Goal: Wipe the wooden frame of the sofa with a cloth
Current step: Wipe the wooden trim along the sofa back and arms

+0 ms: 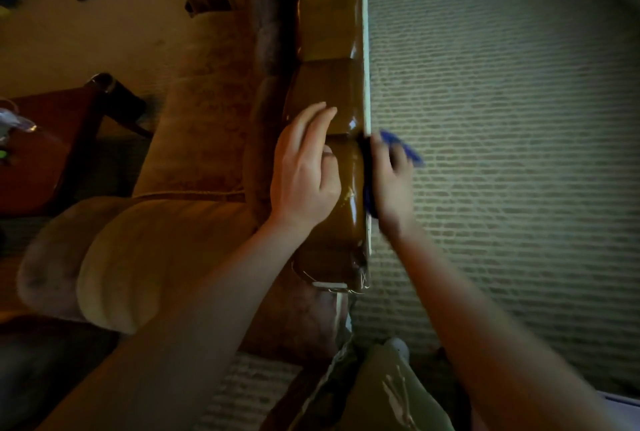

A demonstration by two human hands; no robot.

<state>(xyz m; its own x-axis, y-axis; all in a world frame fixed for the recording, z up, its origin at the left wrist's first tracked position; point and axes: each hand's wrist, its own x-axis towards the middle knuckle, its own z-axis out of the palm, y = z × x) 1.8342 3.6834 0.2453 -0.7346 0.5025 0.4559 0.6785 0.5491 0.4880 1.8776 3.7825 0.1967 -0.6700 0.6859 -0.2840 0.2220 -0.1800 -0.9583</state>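
The left hand (304, 171) rests flat and relaxed on the glossy wooden frame (329, 91). The right hand (391, 181) presses a soft blue cloth (403, 146) against its back edge; that limp cloth probably wants bunching.

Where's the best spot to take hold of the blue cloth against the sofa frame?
Take the blue cloth at its free corner poking out above the right hand, coming from the open side away from the wooden frame. The rest is pinned flat between hand and frame.
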